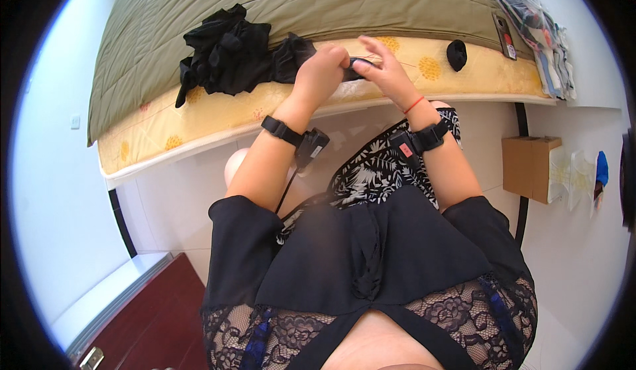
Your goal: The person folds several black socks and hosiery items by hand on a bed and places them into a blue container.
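My left hand is closed, knuckles up, over the bed's near edge, gripping a small piece of black cloth. Beside it my right hand has its fingers apart and its thumb stretched toward the left hand. The cloth reaches the right thumb; its exact shape is hidden between the hands. A crumpled heap of black clothing lies to the left, with a black fold reaching close to my left hand. Farther right, a small balled black cloth rests on the yellow mattress.
An olive quilt covers the bed's far part. At the right end are a dark phone-like object and a stack of clothes in clear bags. A cardboard box stands low on the right, a dark red wooden panel at lower left.
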`<state>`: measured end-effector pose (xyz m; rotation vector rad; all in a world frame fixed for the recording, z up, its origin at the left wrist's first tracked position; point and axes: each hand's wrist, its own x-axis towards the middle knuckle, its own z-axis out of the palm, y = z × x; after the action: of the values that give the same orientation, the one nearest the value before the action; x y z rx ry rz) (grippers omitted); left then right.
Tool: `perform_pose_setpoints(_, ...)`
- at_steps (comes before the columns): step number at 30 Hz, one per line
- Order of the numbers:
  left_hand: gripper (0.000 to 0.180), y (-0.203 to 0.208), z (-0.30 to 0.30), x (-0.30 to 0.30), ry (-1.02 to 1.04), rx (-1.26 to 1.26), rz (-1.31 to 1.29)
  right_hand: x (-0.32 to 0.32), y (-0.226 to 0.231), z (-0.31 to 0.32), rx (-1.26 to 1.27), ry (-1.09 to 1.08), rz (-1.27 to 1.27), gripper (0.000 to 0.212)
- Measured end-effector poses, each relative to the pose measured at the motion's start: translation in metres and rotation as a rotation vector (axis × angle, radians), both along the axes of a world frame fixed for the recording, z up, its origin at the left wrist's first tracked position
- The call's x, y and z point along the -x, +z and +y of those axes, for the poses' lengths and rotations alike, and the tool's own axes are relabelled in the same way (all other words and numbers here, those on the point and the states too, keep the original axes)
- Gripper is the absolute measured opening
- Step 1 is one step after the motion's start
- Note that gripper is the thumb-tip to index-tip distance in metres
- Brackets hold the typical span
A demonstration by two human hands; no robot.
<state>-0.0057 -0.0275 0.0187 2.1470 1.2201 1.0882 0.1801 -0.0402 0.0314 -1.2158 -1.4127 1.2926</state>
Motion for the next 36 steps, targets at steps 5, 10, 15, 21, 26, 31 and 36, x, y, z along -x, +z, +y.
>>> perform_pose_setpoints(5,0.019,0.004,-0.004,-0.007,0.069,0.167,-0.141,0.004,0.000,-0.002,0.120,0.062,0.136,0.032)
perform_pose_setpoints(10,0.024,-0.032,0.016,0.002,-0.056,0.403,-0.375,0.004,-0.008,-0.006,0.071,-0.036,0.160,0.029)
perform_pose_setpoints(15,0.022,-0.024,0.012,-0.002,0.127,0.412,-0.257,0.007,-0.012,-0.007,0.027,-0.117,0.192,0.028)
perform_pose_setpoints(21,0.039,0.000,0.008,-0.005,-0.045,0.610,-0.671,0.000,-0.013,-0.006,0.067,-0.143,0.247,0.028)
perform_pose_setpoints(26,0.038,-0.008,0.009,-0.003,-0.222,0.672,-0.557,-0.002,-0.008,-0.007,0.108,-0.107,0.256,0.038)
perform_pose_setpoints(31,0.023,-0.016,0.011,-0.005,-0.079,0.501,-0.517,-0.012,-0.007,-0.006,0.409,0.017,0.559,0.040)
perform_pose_setpoints(36,0.022,-0.019,0.015,-0.009,-0.130,0.419,-0.375,-0.022,-0.001,-0.002,0.518,0.028,0.529,0.031)
